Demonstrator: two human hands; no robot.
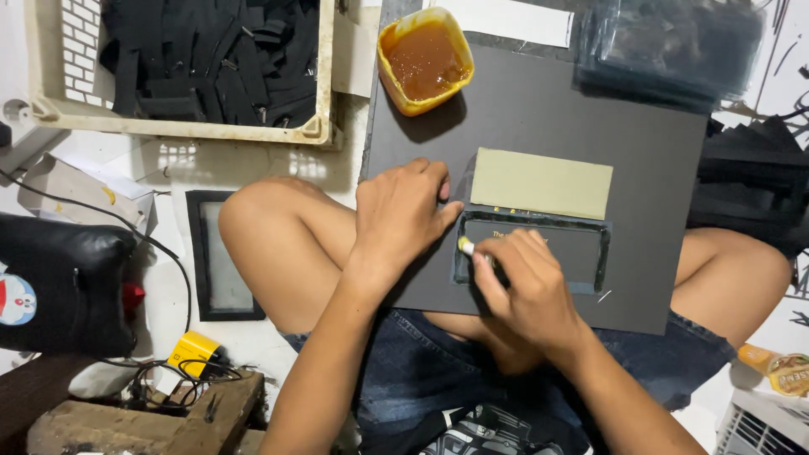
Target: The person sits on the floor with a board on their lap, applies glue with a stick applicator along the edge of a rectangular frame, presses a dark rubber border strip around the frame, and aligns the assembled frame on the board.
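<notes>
The right hand (521, 286) pinches a brush (468, 247) at the glossy, glue-coated frame (600, 253) while the left hand (403, 215), flat and empty, steadies it; the card (541, 183) stays unattached.

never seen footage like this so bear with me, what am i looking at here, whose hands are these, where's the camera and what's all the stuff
There is one picture, taken by a camera worn on a person's head and looking down at their lap. The person sits cross-legged with a dark board across their knees as a work surface.

The left hand presses down on the board. The right hand grips a small brush-like tool with a pale handle, its tip hidden under the hand, at a black rectangular frame piece.

Above the frame lies a pale green card. At the top of the board stands a yellow tub of amber paste, probably glue. Top left, a cream crate holds black strips.
</notes>
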